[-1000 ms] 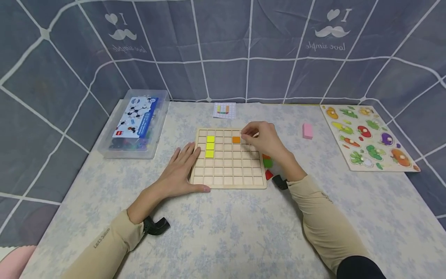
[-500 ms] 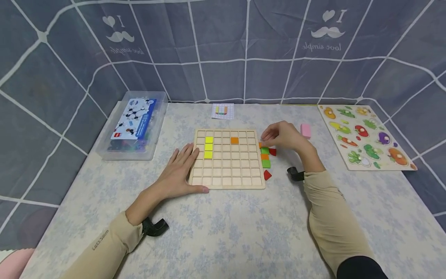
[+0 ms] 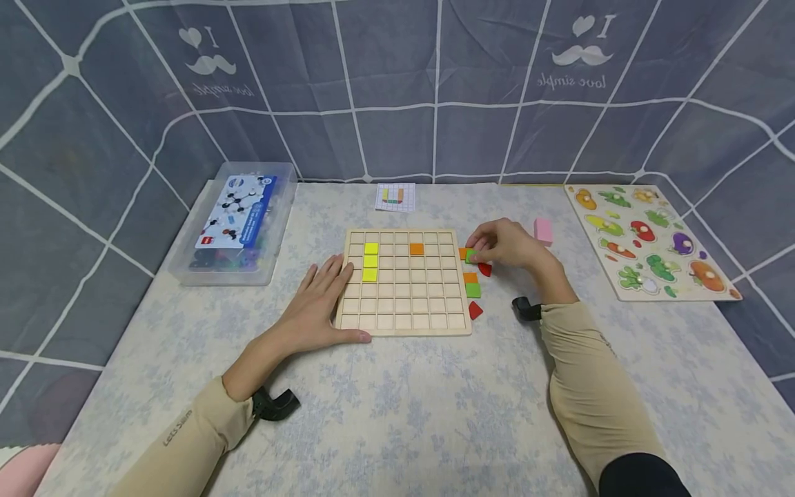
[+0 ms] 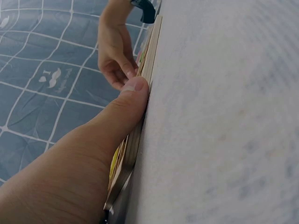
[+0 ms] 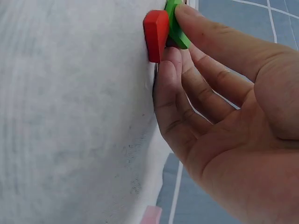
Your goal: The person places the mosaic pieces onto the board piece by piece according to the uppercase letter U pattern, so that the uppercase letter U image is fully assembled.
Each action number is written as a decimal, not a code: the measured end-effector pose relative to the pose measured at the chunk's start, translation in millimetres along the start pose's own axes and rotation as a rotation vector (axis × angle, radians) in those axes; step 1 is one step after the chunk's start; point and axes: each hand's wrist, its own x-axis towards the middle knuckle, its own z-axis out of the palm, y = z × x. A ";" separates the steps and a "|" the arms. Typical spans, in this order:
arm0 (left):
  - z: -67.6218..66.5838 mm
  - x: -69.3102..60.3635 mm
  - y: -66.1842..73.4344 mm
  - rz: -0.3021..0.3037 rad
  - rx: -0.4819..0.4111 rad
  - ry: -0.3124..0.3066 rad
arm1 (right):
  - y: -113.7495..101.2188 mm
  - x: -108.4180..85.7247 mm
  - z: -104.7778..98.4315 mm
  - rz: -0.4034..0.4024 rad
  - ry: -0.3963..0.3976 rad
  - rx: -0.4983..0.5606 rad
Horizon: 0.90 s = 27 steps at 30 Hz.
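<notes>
Right hand [image 3: 508, 243] | pinches green tile [image 5: 174, 27] | bright, thin, straight-edged, tilted

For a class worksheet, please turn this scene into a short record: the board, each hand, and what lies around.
Board: wooden grid board
Tiles on it: three yellow tiles in a column, one orange tile to their right
Left hand: rests at the board's left edge
Right hand: pinches a green tile beside the board's right edge
Loose nearby: two more orange tiles, another green tile, two red pieces
Behind board: patterned card
Further right: pink block, vegetable puzzle
Further left: clear plastic box
</notes>
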 end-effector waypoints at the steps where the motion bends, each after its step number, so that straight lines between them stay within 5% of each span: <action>1: 0.0 -0.3 0.1 0.000 -0.001 0.000 | 0.2 -0.5 -0.1 0.003 0.006 0.004; 14: 0.9 -2.6 0.2 -0.006 0.001 -0.009 | -27.1 -7.3 4.9 -0.103 0.054 0.017; 27: 1.5 0.1 -0.8 -0.010 0.001 -0.007 | -95.4 1.5 60.2 -0.239 0.008 0.006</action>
